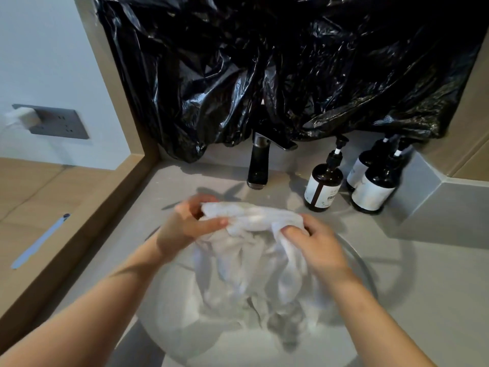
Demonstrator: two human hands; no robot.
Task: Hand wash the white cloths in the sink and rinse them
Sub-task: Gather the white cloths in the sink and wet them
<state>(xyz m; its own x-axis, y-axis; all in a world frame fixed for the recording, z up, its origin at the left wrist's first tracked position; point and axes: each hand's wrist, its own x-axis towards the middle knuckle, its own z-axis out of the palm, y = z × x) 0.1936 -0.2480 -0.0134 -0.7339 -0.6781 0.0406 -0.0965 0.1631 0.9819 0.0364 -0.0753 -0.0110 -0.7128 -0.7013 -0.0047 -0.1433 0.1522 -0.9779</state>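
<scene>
Hands, left [185,226] and right [315,246], gripped a bunched white cloth [254,234] above the sink [169,300]; drips might splash the countertop [423,287].

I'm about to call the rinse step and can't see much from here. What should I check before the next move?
1. The left hand grips the white cloth: ok, fingers curled on its upper edge.
2. The right hand grips the cloth: ok.
3. Cloth over the sink: ok, it hangs into the basin.
4. Water running from the faucet: not ok, no stream shows.
5. The pump bottles out of the way: ok, upright to the right of the faucet, apart from the cloth.
6. Suds or water in the basin: cannot tell.
</scene>
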